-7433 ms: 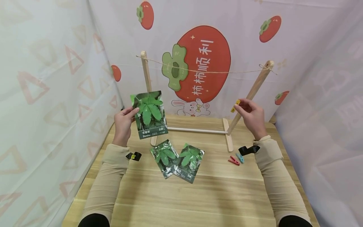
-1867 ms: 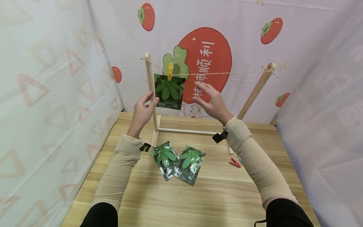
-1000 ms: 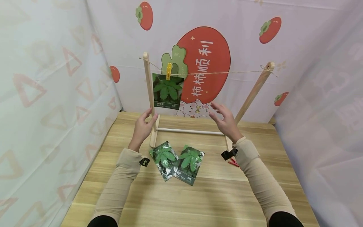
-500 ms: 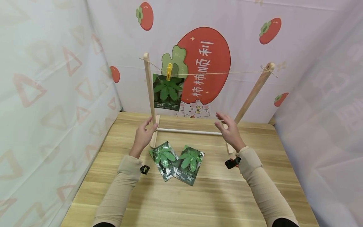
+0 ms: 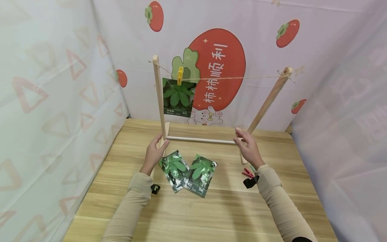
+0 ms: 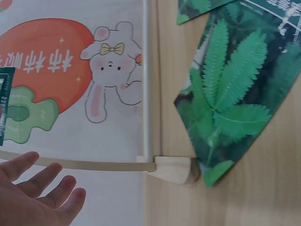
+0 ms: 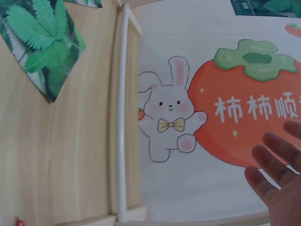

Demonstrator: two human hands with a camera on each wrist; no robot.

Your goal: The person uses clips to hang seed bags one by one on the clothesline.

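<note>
A green seed packet (image 5: 179, 99) with a leaf picture hangs from the twine (image 5: 229, 78) near its left end, clipped by a yellow clothespin (image 5: 180, 76). My left hand (image 5: 153, 154) is beside the foot of the left wooden post (image 5: 159, 97), fingers relaxed and holding nothing. By the lower end of the right post (image 5: 269, 101) is my right hand (image 5: 249, 148), its fingers loosely bent around no object. Two more seed packets, a left one (image 5: 173, 169) and a right one (image 5: 200, 174), lie overlapping on the table between my hands.
A red clothespin (image 5: 248, 173) lies near my right wrist, with a bluish one (image 5: 253, 168) mostly hidden beside it. A white rod (image 5: 201, 139) joins the feet of the wooden frame. Printed cloth (image 5: 263, 40) hangs behind the table (image 5: 193, 218) and along its sides.
The seed packet once in my left hand and the yellow clothespin from my right now hang on the twine. Both hands have since let go and lowered toward the frame's feet.
</note>
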